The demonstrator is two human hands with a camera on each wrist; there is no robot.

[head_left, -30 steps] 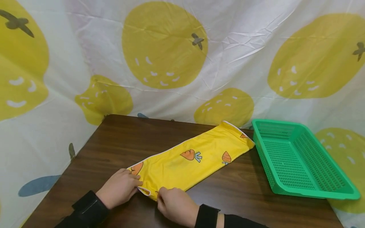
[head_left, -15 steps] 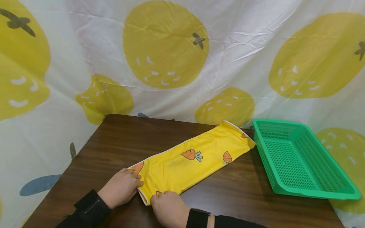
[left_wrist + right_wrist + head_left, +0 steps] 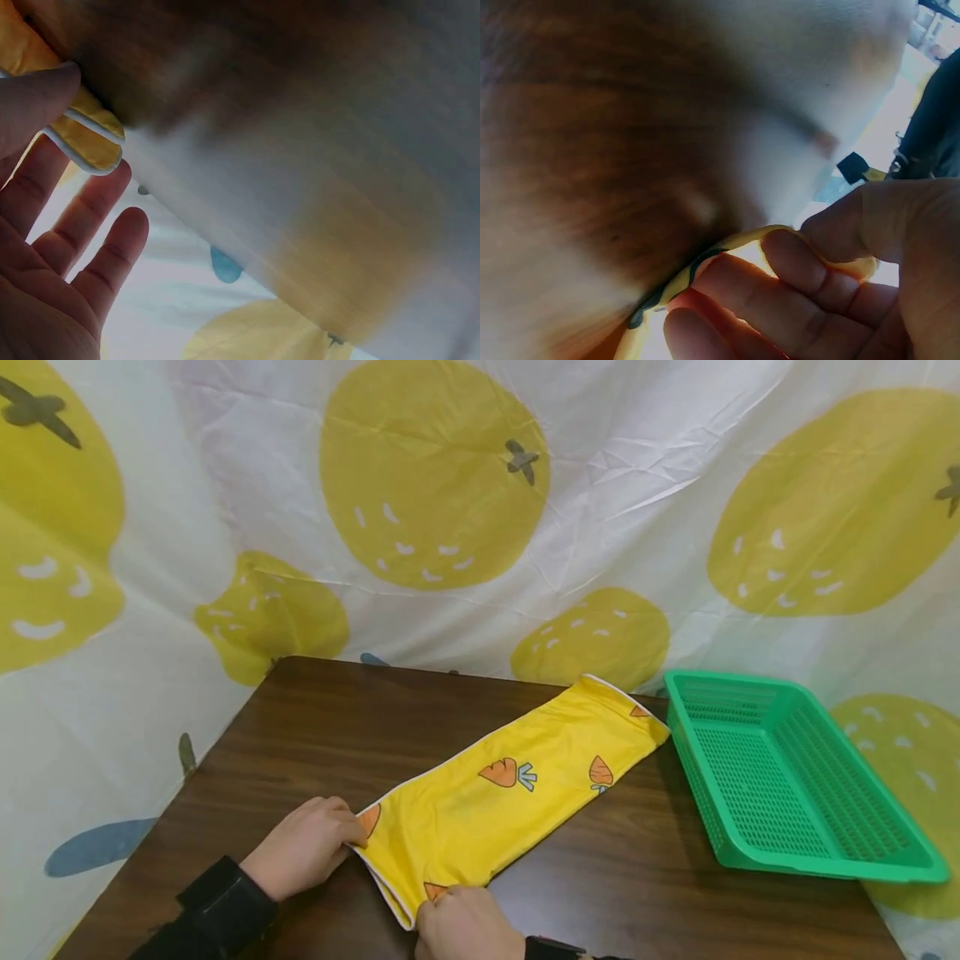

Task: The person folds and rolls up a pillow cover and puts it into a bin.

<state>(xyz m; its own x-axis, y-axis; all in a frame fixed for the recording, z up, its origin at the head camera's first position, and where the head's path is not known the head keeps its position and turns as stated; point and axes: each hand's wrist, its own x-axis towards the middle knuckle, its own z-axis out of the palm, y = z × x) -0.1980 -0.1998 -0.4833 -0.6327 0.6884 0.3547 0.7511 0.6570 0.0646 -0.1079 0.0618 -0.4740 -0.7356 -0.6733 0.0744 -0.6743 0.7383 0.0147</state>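
A yellow carrot-print cloth (image 3: 465,818) with white edging lies folded into a long strip, slanting across the dark table. My left hand (image 3: 311,843) pinches the left corner of its near end. In the left wrist view, the thumb (image 3: 37,101) presses on the layered, white-edged cloth (image 3: 90,139), while the other fingers extend beneath and beside it. At the opposite near corner, my right hand (image 3: 467,928) grips the cloth. The right wrist view has thumb and fingers (image 3: 795,262) pinching its thin edge (image 3: 739,241). Between both hands the white-edged end is stretched fairly straight.
A green plastic basket (image 3: 765,810) with perforated walls stands on the right, its left side close to the cloth's far end. The brown wooden table (image 3: 322,727) backs onto a hanging white sheet (image 3: 435,627) printed with yellow fruit.
The cloth's near end, earlier bunched, has been spread out, with its lower corner drawn toward me. My right hand has moved down; my left has shifted slightly up and left.
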